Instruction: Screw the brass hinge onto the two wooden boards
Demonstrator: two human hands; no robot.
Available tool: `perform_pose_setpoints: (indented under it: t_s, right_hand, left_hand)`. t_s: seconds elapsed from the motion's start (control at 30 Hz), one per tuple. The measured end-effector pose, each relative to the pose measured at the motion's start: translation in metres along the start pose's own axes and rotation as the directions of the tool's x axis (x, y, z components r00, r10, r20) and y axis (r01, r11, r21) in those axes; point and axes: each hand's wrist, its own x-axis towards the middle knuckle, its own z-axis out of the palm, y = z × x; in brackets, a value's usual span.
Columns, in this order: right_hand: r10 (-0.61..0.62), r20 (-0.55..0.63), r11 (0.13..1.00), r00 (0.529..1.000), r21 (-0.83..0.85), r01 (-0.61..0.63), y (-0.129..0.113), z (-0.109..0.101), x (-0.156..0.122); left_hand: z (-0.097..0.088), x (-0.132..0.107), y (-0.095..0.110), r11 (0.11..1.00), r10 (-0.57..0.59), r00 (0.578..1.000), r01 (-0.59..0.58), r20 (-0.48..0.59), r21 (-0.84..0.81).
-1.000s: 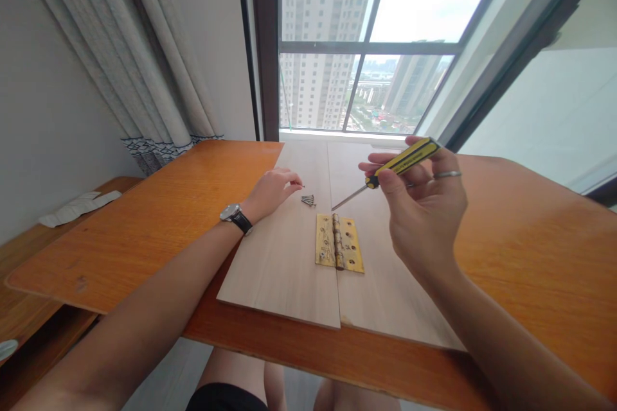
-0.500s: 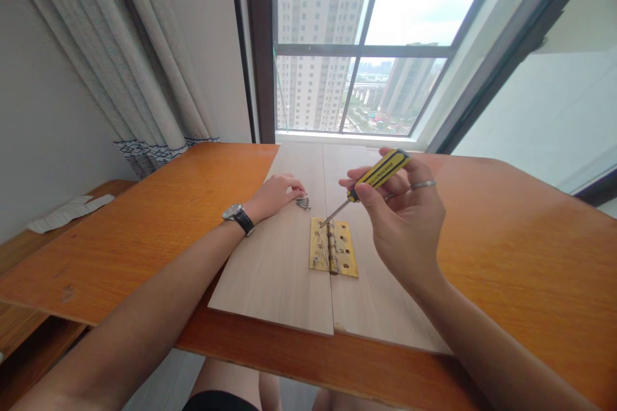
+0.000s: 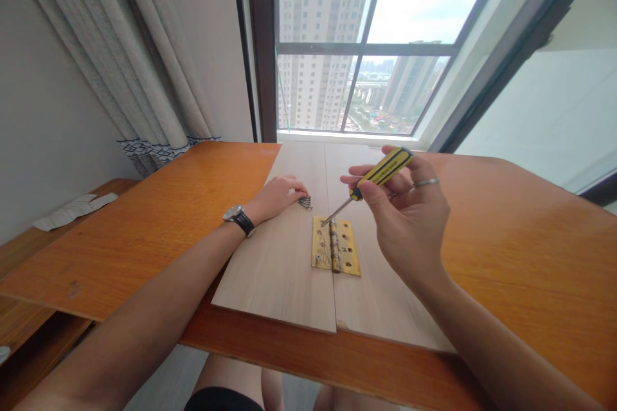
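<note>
yellow-and-black screwdriver, golden-yellow hinge, pale wood-grained boards, orange-brown table

We face a bright, dark-framed window beyond the orange-brown desk; a grey curtain hangs left.

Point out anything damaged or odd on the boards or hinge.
The hinge looks worn: dark marks blotch its yellow metal. The right board has a brownish patch at its near left corner, possibly a chip.

A round, black-strapped watch, a silver-coloured ring and black garment are worn.
</note>
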Motion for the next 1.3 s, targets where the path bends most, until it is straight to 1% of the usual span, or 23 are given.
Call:
perform_pose_setpoints:
  t_s: [0.17,0.27,0.37,0.43,0.53,0.63,0.7,0.83,0.93,1.0,1.13,1.3]
  right_hand:
    - [0.034,0.031,0.999,0.999,-0.02,-0.033,-0.003,-0.003,0.0]
    - [0.063,0.107,0.998,0.992,-0.034,-0.059,-0.005,-0.004,-0.003]
    - [0.087,0.206,0.996,0.975,-0.019,-0.085,-0.007,-0.004,-0.007]
    - [0.088,0.252,0.996,0.964,0.004,-0.092,-0.008,-0.003,-0.01]
    - [0.085,0.286,0.995,0.955,0.03,-0.097,-0.009,-0.002,-0.012]
    - [0.076,0.271,0.996,0.96,0.02,-0.085,-0.009,-0.001,-0.012]
    - [0.062,0.226,0.998,0.972,-0.009,-0.061,-0.009,-0.002,-0.01]
    - [0.049,0.147,0.997,0.988,-0.071,-0.039,-0.007,-0.004,-0.007]
    - [0.049,0.159,0.996,0.986,-0.075,-0.037,-0.007,-0.003,-0.006]
    - [0.046,0.174,0.997,0.984,-0.069,-0.034,-0.008,-0.002,-0.008]
    - [0.046,0.179,0.997,0.983,-0.065,-0.035,-0.008,0.0,-0.01]
    - [-0.036,0.078,0.998,0.996,-0.046,0.04,0.0,0.001,-0.006]
  left_hand:
    - [0.0,-0.001,-0.001,1.0,-0.006,1.0,0.006,0.001,0.003]
    - [0.001,-0.001,-0.002,1.0,-0.01,1.0,0.01,-0.002,0.005]
    - [0.001,-0.003,-0.003,1.0,-0.004,1.0,0.004,-0.009,0.008]
    - [0.002,-0.004,-0.003,1.0,0.018,1.0,-0.018,-0.018,0.02]
    - [0.002,-0.006,-0.003,0.995,0.078,0.996,-0.075,-0.042,0.07]
    - [0.003,-0.008,-0.001,0.988,0.132,0.99,-0.128,-0.047,0.082]
    - [0.004,-0.009,0.0,0.988,0.142,0.99,-0.14,-0.026,0.058]
    - [0.007,-0.01,0.004,0.992,0.118,0.99,-0.122,0.076,0.04]
    - [0.008,-0.011,0.006,0.991,0.107,0.984,-0.118,0.145,0.066]
    - [0.008,-0.011,0.007,0.988,0.116,0.978,-0.131,0.172,0.08]
    - [0.008,-0.012,0.011,0.986,0.117,0.976,-0.137,0.185,0.1]
    - [0.007,-0.013,0.014,0.985,0.103,0.979,-0.125,0.177,0.116]
